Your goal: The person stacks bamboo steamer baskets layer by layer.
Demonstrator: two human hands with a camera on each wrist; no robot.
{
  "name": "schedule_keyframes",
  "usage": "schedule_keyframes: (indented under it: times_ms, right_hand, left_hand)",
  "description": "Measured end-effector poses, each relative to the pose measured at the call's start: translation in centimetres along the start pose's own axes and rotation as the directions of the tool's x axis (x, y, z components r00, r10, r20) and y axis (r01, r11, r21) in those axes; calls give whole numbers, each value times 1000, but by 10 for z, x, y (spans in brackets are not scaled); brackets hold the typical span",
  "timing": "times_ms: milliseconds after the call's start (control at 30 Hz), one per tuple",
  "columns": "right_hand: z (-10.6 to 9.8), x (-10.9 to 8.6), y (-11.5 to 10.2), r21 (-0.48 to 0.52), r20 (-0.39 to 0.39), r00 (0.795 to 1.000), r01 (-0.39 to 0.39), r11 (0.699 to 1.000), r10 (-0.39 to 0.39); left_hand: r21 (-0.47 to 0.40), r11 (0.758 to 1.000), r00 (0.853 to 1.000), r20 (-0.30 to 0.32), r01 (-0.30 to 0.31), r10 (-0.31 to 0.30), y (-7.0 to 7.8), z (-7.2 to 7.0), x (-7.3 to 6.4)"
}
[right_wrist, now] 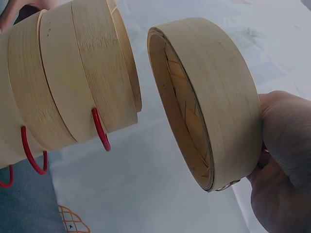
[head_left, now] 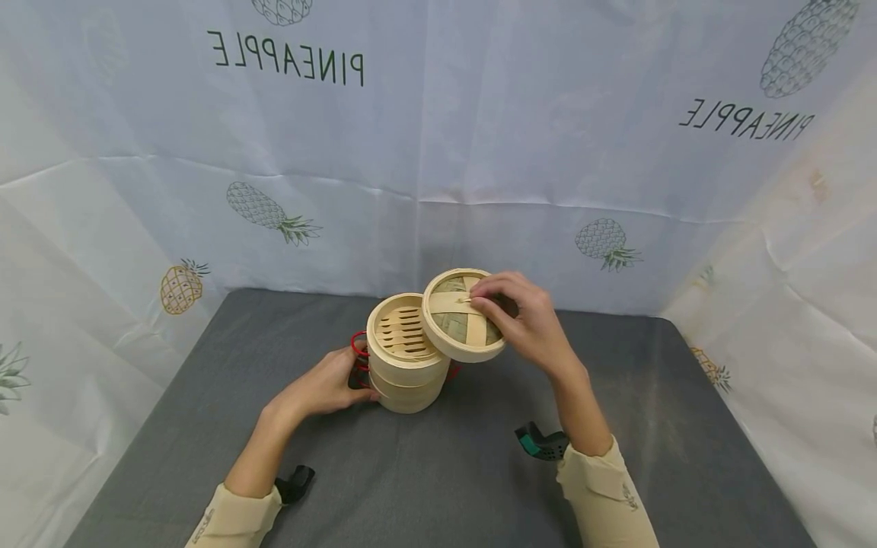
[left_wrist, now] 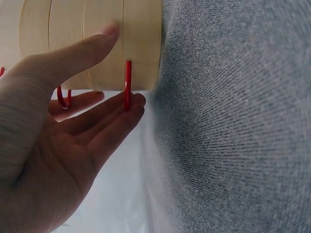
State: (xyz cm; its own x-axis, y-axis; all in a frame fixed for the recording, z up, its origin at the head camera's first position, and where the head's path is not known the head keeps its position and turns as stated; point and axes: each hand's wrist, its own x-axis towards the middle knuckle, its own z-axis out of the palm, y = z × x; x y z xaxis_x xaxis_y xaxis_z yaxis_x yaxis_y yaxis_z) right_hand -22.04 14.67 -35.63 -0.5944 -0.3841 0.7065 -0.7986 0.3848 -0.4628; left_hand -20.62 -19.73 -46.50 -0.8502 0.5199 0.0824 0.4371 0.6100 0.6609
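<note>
A stacked bamboo steamer (head_left: 407,380) stands upright on the dark table, its slatted top tier (head_left: 404,332) uncovered. At its left side is my left hand (head_left: 336,382), thumb on the wall and fingers around by the red handles (left_wrist: 128,85). My right hand (head_left: 524,316) pinches the woven lid (head_left: 455,327) at the middle of its top. Tilted, the lid hangs above the steamer's right edge, overlapping it in the head view. From the right wrist, a gap shows between the lid's rim (right_wrist: 209,97) and the upper tier (right_wrist: 104,63).
The dark grey cloth-covered table (head_left: 438,487) runs back to a white curtain (head_left: 479,167) printed with pineapples, with more of the same cloth at both sides. More red handles (head_left: 454,370) stick out on the steamer's right. Black straps with small devices (head_left: 541,441) sit at both wrists.
</note>
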Motion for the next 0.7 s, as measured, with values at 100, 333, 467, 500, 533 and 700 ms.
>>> schedule_keyframes:
  times_ms: [100, 333, 467, 500, 533, 700]
  right_hand:
    - [2, 1, -1, 0, 4, 1000, -2, 1000, 2]
    - [7, 3, -2, 11, 7, 1000, -9, 1000, 9]
    - [10, 6, -4, 17, 14, 1000, -7, 1000, 7]
    - [11, 7, -5, 18, 16, 1000, -6, 1000, 6]
    - [13, 8, -5, 20, 19, 1000, -5, 1000, 5]
    - [19, 11, -7, 24, 23, 1000, -1, 1000, 0]
  left_hand:
    - [-1, 1000, 1000, 0, -3, 3, -1, 0, 0]
    - [-16, 1000, 1000, 6, -6, 6, -1, 1, 0]
    - [-20, 1000, 1000, 7, -4, 4, -1, 1, -1]
    - [-20, 1000, 1000, 6, -3, 3, -1, 1, -1]
    - [-21, 1000, 1000, 6, -3, 3, 0, 0, -1]
    - [-23, 1000, 1000, 8, 3, -2, 0, 0, 0]
